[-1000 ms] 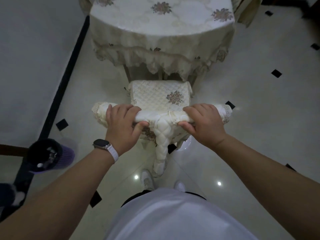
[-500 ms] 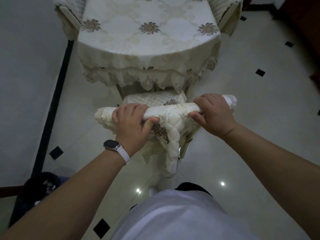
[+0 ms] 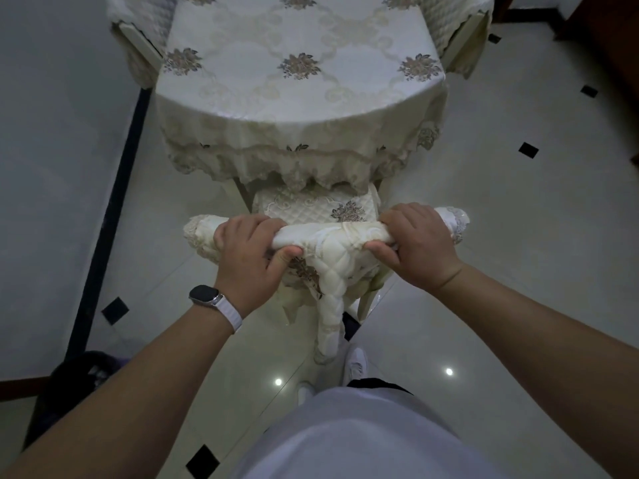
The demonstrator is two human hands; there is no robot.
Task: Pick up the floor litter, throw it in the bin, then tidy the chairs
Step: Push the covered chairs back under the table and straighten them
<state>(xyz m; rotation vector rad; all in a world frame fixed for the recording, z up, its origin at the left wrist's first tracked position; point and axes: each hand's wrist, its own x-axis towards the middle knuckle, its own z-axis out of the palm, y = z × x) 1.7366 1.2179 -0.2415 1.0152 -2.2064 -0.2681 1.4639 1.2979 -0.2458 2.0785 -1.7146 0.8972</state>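
Observation:
A chair [image 3: 332, 236] in a cream quilted cover with flower embroidery stands right in front of me, its seat partly under the hanging cloth of the table [image 3: 301, 108]. My left hand [image 3: 252, 254] grips the left part of the padded top rail, fingers curled over it and thumb beneath. My right hand [image 3: 415, 240] grips the right part of the same rail. A dark bin [image 3: 74, 382] stands at the lower left, partly hidden by my left forearm.
Two more covered chairs flank the table, one at the far left [image 3: 138, 32] and one at the far right [image 3: 463, 36]. A black strip [image 3: 110, 209] runs along the floor on the left. Glossy white tiles with small black squares spread to the right.
The chair has slid forward, so more of its seat lies under the tablecloth. I have stepped after it, and the bin has dropped toward the lower left corner. Both hands keep their grip.

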